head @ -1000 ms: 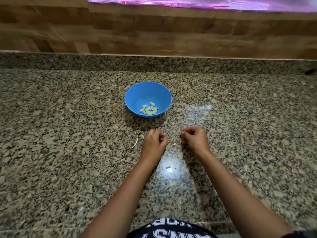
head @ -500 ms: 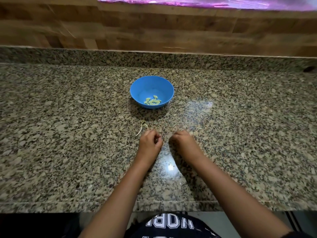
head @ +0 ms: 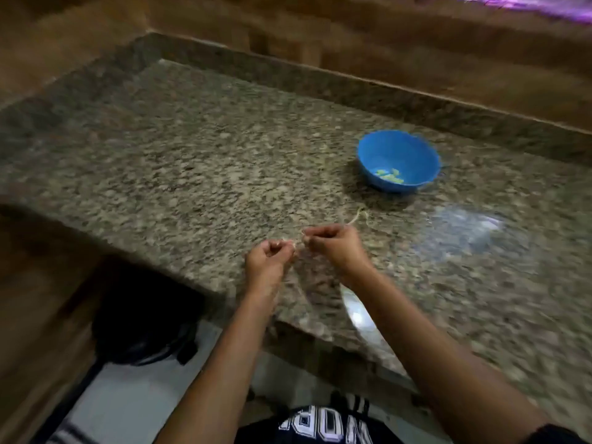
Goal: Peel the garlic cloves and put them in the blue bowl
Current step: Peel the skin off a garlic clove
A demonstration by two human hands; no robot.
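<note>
The blue bowl stands on the granite counter, far right of my hands, with several peeled pale-green garlic cloves in its bottom. My left hand and my right hand hover close together near the counter's front edge, fingers curled. Each seems to pinch a tiny pale scrap of garlic skin at its fingertips, though the view is blurred. A thin pale stem scrap lies on the counter just beyond my right hand.
The counter ends at a corner on the left, with a raised granite lip and wood-look wall behind. Below the counter's edge a dark bag sits on the pale floor.
My head has swung left and down, so the bowl now appears at the right. Both hands have pulled back toward the counter's front edge and stay curled, close together.
</note>
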